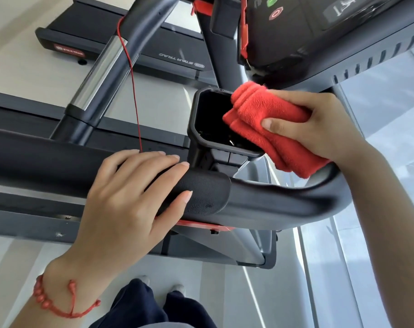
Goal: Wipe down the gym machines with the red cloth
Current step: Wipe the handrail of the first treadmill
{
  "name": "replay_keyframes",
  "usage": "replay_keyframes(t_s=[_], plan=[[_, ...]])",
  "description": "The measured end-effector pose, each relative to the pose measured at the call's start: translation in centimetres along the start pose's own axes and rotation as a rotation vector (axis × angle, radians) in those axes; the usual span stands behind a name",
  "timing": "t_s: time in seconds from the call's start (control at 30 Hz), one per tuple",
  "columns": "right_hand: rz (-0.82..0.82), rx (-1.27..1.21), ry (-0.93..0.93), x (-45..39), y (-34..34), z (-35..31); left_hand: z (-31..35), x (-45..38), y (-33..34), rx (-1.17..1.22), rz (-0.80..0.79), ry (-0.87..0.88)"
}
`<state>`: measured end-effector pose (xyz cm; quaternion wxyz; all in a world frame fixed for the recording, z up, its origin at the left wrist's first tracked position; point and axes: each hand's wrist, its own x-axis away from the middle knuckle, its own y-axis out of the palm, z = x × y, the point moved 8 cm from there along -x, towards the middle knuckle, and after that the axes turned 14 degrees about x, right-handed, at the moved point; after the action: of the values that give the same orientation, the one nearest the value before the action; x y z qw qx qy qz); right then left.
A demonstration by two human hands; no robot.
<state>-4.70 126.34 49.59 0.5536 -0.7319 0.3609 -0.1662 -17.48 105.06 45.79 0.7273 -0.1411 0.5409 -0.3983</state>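
I stand beside a black treadmill. My right hand (319, 124) grips the folded red cloth (267, 129) and presses it against the right rim of a black cup holder (199, 129) under the console (319, 31). My left hand (130, 204) rests on the padded black handrail (35, 159), fingers wrapped over its end grip. A red bead bracelet sits on my left wrist.
A thin red safety cord (132, 91) hangs from the console down to the handrail. A chrome and black side rail (99, 74) slants up at the left. A second treadmill deck (120, 46) lies beyond. Glass panels (386, 162) run along the right. My feet show below.
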Motion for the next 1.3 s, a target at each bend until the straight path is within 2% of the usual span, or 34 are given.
replay_keyframes(t_s=[0.17, 0.3, 0.5, 0.93, 1.3], plan=[[-0.078, -0.041, 0.003, 1.8, 0.2, -0.7, 0.0, 0.1, 0.1, -0.015, -0.015, -0.026], [-0.081, -0.065, 0.016, 2.8, -0.4, -1.0, 0.2, 0.4, 0.2, -0.028, -0.023, -0.048], [-0.012, -0.146, -0.001, 5.6, -1.9, -1.7, 1.4, 1.6, 0.1, -0.065, 0.003, -0.057], [0.133, -0.161, 0.019, 10.6, -2.9, -4.4, 3.4, 4.3, -1.6, -0.11, 0.064, -0.117], [0.135, -0.34, 0.021, 14.3, 3.0, -12.4, 0.9, 10.8, -8.3, -0.112, 0.101, -0.157]])
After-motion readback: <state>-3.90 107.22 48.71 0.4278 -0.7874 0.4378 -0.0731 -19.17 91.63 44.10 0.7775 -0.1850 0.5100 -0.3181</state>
